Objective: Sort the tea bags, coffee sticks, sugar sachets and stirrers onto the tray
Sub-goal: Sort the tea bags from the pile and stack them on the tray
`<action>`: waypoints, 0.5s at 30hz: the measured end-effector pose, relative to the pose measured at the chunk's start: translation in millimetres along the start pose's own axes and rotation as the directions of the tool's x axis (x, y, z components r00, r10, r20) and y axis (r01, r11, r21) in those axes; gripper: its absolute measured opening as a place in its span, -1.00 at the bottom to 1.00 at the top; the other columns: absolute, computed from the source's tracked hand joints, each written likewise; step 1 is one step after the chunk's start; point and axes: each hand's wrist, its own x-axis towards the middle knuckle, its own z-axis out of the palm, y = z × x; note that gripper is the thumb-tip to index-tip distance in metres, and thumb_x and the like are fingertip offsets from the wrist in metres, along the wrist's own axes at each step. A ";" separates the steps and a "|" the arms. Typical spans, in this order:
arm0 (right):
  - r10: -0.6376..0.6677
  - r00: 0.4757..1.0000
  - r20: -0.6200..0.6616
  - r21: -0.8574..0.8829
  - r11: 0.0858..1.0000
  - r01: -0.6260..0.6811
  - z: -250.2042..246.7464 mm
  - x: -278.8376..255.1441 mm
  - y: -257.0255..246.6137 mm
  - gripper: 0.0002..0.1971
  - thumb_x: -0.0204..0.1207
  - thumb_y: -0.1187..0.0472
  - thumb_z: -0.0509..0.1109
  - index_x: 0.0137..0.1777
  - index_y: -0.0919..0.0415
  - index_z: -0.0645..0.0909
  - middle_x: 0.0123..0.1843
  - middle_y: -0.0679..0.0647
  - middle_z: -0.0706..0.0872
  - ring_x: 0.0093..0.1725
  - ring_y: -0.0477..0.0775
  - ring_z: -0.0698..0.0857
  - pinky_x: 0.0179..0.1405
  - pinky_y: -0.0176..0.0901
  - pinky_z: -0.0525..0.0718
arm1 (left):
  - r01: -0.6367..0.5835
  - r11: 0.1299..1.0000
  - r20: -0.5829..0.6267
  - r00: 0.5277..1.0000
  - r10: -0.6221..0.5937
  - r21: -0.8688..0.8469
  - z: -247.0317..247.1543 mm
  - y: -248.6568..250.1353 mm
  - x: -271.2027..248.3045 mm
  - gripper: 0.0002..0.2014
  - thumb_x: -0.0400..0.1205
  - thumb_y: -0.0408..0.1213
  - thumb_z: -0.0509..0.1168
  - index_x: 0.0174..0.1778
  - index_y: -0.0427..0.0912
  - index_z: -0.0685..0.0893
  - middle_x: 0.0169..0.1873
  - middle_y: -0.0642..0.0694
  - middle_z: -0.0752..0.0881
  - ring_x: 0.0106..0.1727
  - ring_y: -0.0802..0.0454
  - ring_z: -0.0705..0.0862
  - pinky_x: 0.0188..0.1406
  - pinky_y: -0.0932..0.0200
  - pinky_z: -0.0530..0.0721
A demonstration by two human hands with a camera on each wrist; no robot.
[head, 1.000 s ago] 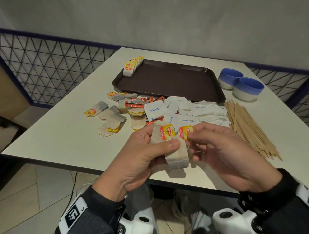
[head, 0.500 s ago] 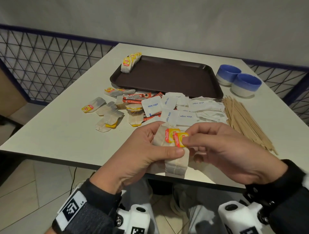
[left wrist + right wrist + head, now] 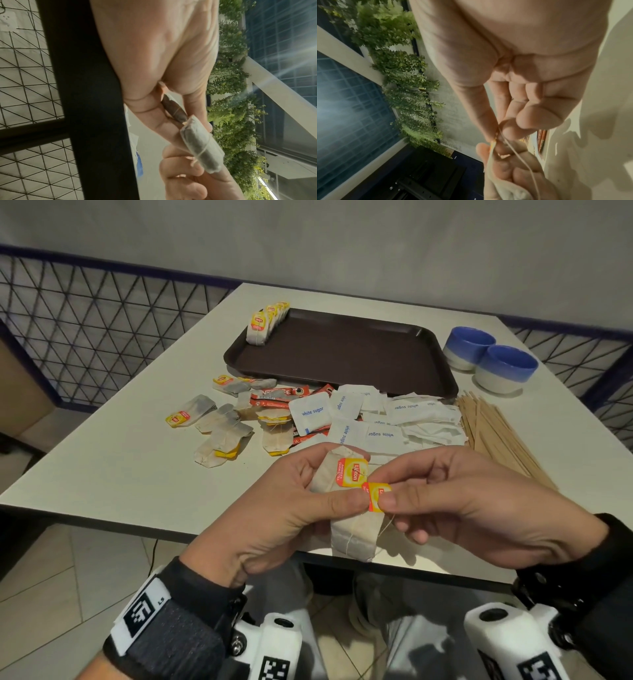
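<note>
Both hands over table [image 3: 85,467] near edge, left hand [image 3: 274,508] gripping tea bags [image 3: 356,535]; right hand [image 3: 472,508] pinching tag [image 3: 376,496]

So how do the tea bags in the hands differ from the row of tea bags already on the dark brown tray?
The tea bags in the hands are gripped by the left hand, with the right hand pinching one tag, over the near table edge; the row of tea bags on the dark brown tray stands upright at its far left rim. The held ones overlap unevenly; the row is neatly lined up. Both have yellow-and-red tags.
</note>
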 end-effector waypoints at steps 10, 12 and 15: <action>-0.142 0.988 -0.060 -0.284 0.951 0.119 5.4 -3.4 -3.5 -0.85 0.25 0.39 0.67 -0.18 0.31 0.84 -0.39 0.20 0.71 -0.42 0.00 0.63 -0.46 -0.15 0.56 | 0.054 0.997 -0.049 0.997 -0.056 -0.050 9.0 3.4 -1.6 -0.73 0.50 -0.13 0.44 0.10 -0.09 0.80 -0.31 -0.03 0.80 -0.44 0.17 0.72 -0.61 0.35 0.61; -0.176 0.982 -0.063 -0.341 0.929 0.145 5.7 -4.4 -4.2 -0.91 0.31 0.44 0.64 -0.22 0.30 0.83 -0.36 0.25 0.69 -0.41 0.01 0.58 -0.43 -0.12 0.54 | 0.059 0.996 -0.061 0.996 -0.063 -0.065 10.3 3.6 -0.6 -0.66 0.49 -0.07 0.40 0.12 -0.15 0.78 -0.31 -0.03 0.78 -0.44 0.18 0.70 -0.61 0.34 0.61; -0.191 0.980 -0.059 -0.330 0.930 0.162 6.1 -5.0 -3.4 -0.92 0.38 0.47 0.59 -0.24 0.33 0.78 -0.38 0.22 0.67 -0.42 0.02 0.53 -0.43 -0.14 0.51 | 0.057 0.995 -0.097 0.993 -0.065 -0.082 8.4 2.5 0.3 -0.74 0.50 -0.06 0.39 -0.01 -0.10 0.85 -0.24 -0.06 0.82 -0.35 0.15 0.76 -0.51 0.25 0.74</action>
